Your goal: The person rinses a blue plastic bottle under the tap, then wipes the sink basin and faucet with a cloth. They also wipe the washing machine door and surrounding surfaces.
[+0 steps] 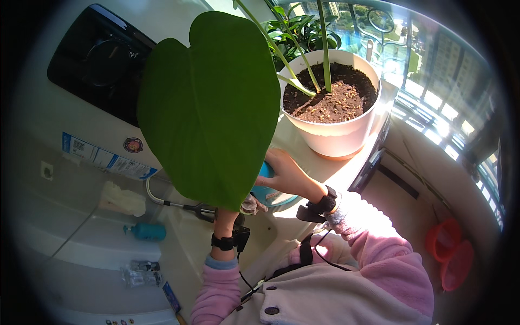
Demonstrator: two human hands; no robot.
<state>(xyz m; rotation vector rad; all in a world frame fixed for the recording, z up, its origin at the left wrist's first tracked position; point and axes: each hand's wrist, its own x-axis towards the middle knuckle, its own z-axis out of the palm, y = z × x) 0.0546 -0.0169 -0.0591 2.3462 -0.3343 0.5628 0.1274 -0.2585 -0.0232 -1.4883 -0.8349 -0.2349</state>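
A large green leaf (211, 109) hangs over the middle of the view and hides much of what lies beneath it. My right hand (284, 172) rests on a blue rounded container (270, 191), thumb and fingers spread over its upper part; whether it grips it cannot be told. Only the wrist of my left arm shows; the left hand is hidden under the leaf. A crumpled greyish cloth (252, 204) lies by the container's base, near that wrist. Behind my right hand stands a white plant pot (329, 134) with dark soil (341, 97) and several thick stems.
A black glossy appliance (101, 61) is at the upper left. Below the leaf is a white sink (260, 229) with a faucet (162, 201). A teal pump bottle (150, 231) lies left. A leafy plant (304, 34) stands near the railed window. Red basins (445, 239) sit at the lower right.
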